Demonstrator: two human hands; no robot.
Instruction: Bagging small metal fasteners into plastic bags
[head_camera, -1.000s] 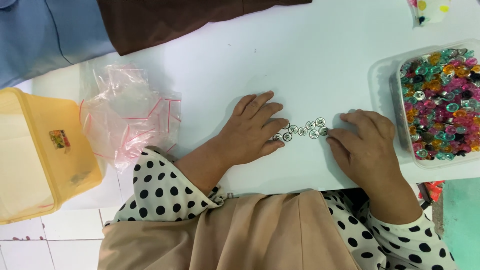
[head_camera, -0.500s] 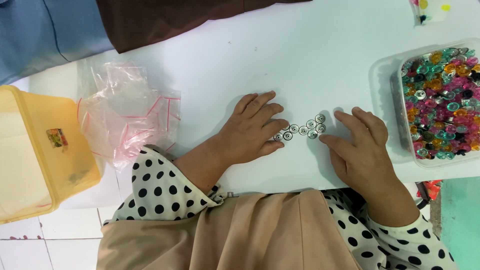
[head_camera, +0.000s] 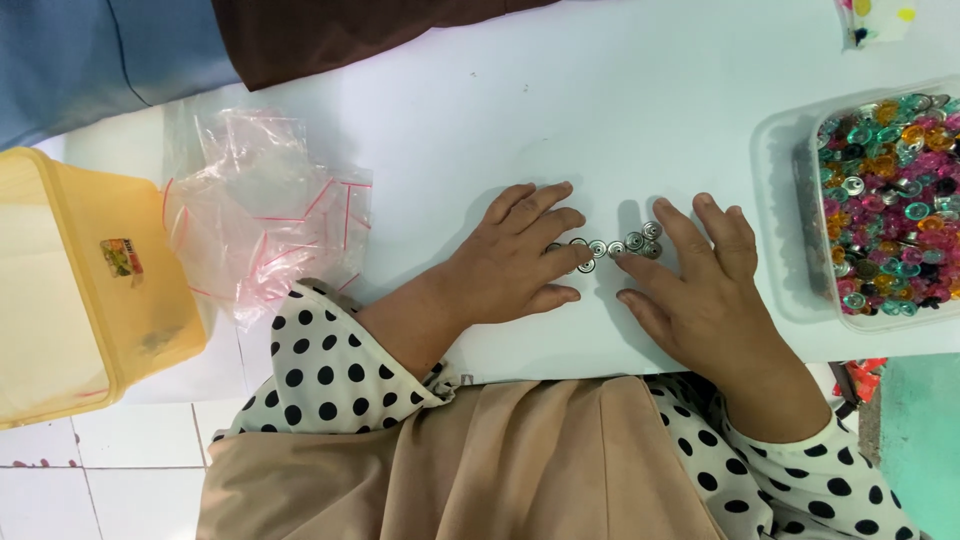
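White tabletop (head_camera: 620, 110) fills most of the view, with pale floor tiles showing at the 7 o'clock corner. Both hands lie flat and spread on it, palms down, gripping nothing: the left hand (head_camera: 515, 262) and the right hand (head_camera: 705, 290) face each other with a small gap between their fingertips. In that gap sits a short row of small round silver snap buttons (head_camera: 610, 247), bunched and touching one another, the fingertips of both hands at the row's two ends. A clear plastic tub (head_camera: 800, 200) at 3 o'clock holds a heap of coloured and silver buttons, well apart from the row. At 9 o'clock lies a loose pile of small clear zip bags with red seal strips (head_camera: 265, 215), and beyond it a yellow plastic box (head_camera: 70, 290). To herd the pieces cleanly, it seems best to keep the fingertips low and light, sliding inward together so none skates out sideways or flips over; pressing hard would likely scatter them.
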